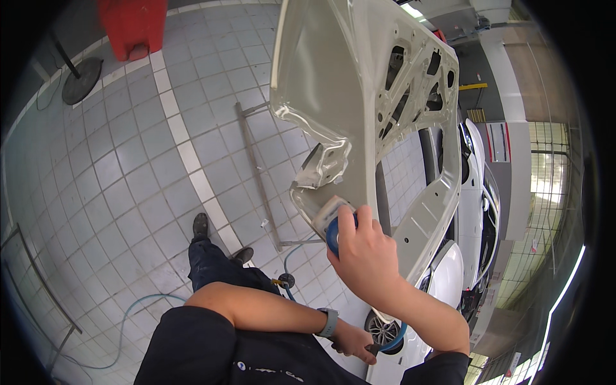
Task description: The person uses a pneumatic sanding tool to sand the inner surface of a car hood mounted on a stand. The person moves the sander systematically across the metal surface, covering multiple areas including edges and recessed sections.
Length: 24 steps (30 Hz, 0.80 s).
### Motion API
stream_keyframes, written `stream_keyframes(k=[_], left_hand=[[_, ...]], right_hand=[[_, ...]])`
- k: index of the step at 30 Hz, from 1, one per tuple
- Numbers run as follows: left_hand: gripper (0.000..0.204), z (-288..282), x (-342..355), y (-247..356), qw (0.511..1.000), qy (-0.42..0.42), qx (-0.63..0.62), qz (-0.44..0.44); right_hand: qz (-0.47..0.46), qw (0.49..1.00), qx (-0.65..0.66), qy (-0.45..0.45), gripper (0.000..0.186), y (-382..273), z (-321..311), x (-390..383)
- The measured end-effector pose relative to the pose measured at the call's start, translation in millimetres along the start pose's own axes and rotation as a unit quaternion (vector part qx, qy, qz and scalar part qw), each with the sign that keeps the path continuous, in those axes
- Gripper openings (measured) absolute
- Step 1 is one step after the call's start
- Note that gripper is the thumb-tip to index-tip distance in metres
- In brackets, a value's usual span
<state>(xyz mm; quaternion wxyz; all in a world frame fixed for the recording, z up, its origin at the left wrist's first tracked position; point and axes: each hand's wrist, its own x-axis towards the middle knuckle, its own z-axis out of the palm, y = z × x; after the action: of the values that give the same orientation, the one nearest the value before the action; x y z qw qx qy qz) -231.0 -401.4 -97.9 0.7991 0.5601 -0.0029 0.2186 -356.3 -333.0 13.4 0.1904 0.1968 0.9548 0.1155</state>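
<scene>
My right hand [367,253] is wrapped over a blue rounded sanding tool [332,236], pressed to the lower edge of a pale car body panel [321,61]. Next to the tool the panel shows a dull beige patch [331,208]. That panel stands upright, with cut-out openings on its right side and a shaped recess low on its left. Lower down, my left hand [353,340] grips a blue hose [393,342] near its dark end. A grey watch is on the left wrist. The palm hides most of the tool.
A metal stand [260,173] is behind the panel on the tiled floor. White cars [471,192] are parked at the right. A red bin [135,29] and a round black base [82,81] stand at far left. Another hose [122,333] trails across the floor.
</scene>
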Motion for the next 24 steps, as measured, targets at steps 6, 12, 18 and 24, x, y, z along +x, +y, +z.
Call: stream_keyframes(k=[6, 12, 18, 24], left_hand=[[0.055, 6, -14, 2, 1.0, 0.004, -0.018, 0.014], [0.057, 13, -17, 1, 0.999, -0.027, 0.033, -0.026], [0.058, 27, -2, -3, 0.993, -0.102, 0.035, -0.052], [0.056, 33, -3, -23, 0.993, -0.083, 0.045, -0.069]], right_hand=[[-0.015, 0.996, -0.077, 0.039, 0.067, -13, 11, 12], [0.037, 0.999, -0.017, -0.022, 0.064, 10, 1, -25], [0.139, 0.988, 0.043, -0.051, 0.061, 31, -5, -62], [0.106, 0.986, 0.123, 0.031, 0.06, 15, -3, -48]])
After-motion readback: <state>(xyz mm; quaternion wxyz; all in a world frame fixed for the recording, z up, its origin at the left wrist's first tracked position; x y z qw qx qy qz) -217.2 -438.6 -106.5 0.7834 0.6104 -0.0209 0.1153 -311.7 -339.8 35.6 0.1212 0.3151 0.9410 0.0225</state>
